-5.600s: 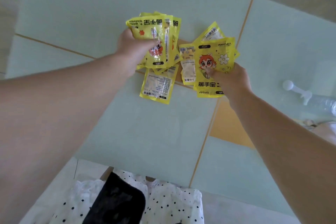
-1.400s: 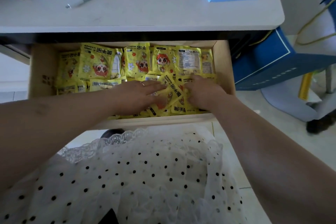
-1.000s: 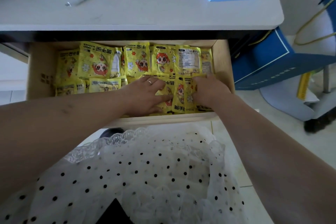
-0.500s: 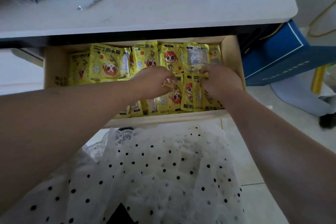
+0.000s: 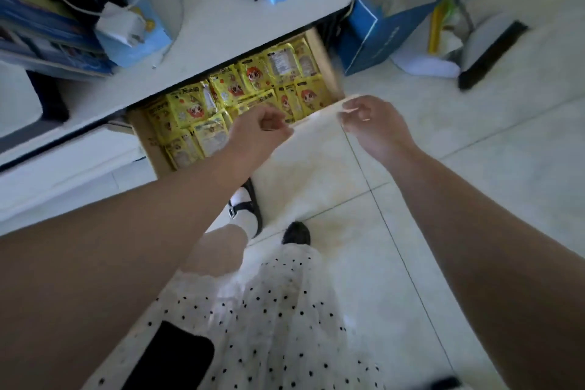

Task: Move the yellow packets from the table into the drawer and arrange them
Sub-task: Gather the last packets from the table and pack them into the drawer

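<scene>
The wooden drawer [image 5: 144, 136] under the white desk stands pulled out. Yellow packets [image 5: 253, 79] with a cartoon face fill it in rows, some upright at the back, some lying flat at the front left. My left hand [image 5: 262, 128] hovers over the drawer's front edge, fingers loosely curled and holding nothing. My right hand [image 5: 372, 120] hangs just past the front right corner, also loosely curled and empty. Neither hand touches a packet.
The white desk top [image 5: 221, 28] carries blue boxes [image 5: 139, 38], a white charger and cable. A blue carton [image 5: 376, 35] stands on the floor right of the drawer. My polka-dot skirt and black shoes [image 5: 296, 233] are on the pale tiled floor below.
Both hands have lifted out of the drawer and let go of the packets they were arranging. The view has swung and tilted, so the drawer now sits upper left.
</scene>
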A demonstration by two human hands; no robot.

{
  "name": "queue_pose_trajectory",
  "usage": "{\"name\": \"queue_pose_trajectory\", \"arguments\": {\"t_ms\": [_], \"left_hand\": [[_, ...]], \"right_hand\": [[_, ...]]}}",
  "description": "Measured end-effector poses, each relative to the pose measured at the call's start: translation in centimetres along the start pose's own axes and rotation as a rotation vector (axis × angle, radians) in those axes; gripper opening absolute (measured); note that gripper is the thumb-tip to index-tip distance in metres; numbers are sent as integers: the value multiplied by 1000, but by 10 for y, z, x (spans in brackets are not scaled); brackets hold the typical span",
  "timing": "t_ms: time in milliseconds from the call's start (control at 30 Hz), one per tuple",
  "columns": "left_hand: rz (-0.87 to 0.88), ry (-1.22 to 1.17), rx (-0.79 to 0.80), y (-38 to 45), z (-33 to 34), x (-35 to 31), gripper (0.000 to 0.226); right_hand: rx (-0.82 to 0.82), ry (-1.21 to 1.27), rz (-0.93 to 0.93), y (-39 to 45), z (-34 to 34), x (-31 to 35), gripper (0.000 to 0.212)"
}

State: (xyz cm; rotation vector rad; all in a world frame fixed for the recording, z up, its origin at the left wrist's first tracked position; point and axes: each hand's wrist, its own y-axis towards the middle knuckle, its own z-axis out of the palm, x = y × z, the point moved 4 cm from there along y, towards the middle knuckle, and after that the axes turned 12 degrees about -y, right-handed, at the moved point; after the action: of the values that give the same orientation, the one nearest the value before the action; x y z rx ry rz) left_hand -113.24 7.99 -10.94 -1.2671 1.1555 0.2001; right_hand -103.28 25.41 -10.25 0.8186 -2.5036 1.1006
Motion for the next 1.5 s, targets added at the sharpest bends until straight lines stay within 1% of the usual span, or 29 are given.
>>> {"name": "queue_pose_trajectory", "arguments": {"t_ms": [67, 167, 333, 500, 667, 933, 1000, 1200, 1367, 1500], "left_hand": [[2, 65, 115, -49, 13, -23, 25], [-8, 102, 258, -113, 29, -49, 31], [-34, 171, 423, -190, 52, -66, 25], [-42, 305, 596, -255, 86, -61, 32], [0, 507, 832, -336, 136, -40, 35], [35, 824, 1208, -492, 230, 46, 31], [58, 911, 1259, -529, 249, 77, 30], [34, 1088, 1429, -643, 309, 183, 34], [32, 1207, 1614, -733, 340, 263, 26], [-11, 1350, 1702, -792, 365, 319, 29]], "right_hand": [[-11, 85, 44, -50, -23, -14, 28], [-38, 93, 85, -124, -46, -33, 32], [-118, 272, 231, -235, -61, -71, 35], [-308, 490, 410, -348, -58, -114, 33], [-506, 731, 631, -471, -27, -158, 28], [-748, 1023, 947, -659, 46, -242, 35], [-801, 1096, 1018, -704, 70, -262, 35], [-964, 1301, 1261, -831, 151, -316, 28], [-1035, 1433, 1471, -906, 199, -345, 29], [-1082, 1548, 1615, -947, 225, -368, 31]]}}
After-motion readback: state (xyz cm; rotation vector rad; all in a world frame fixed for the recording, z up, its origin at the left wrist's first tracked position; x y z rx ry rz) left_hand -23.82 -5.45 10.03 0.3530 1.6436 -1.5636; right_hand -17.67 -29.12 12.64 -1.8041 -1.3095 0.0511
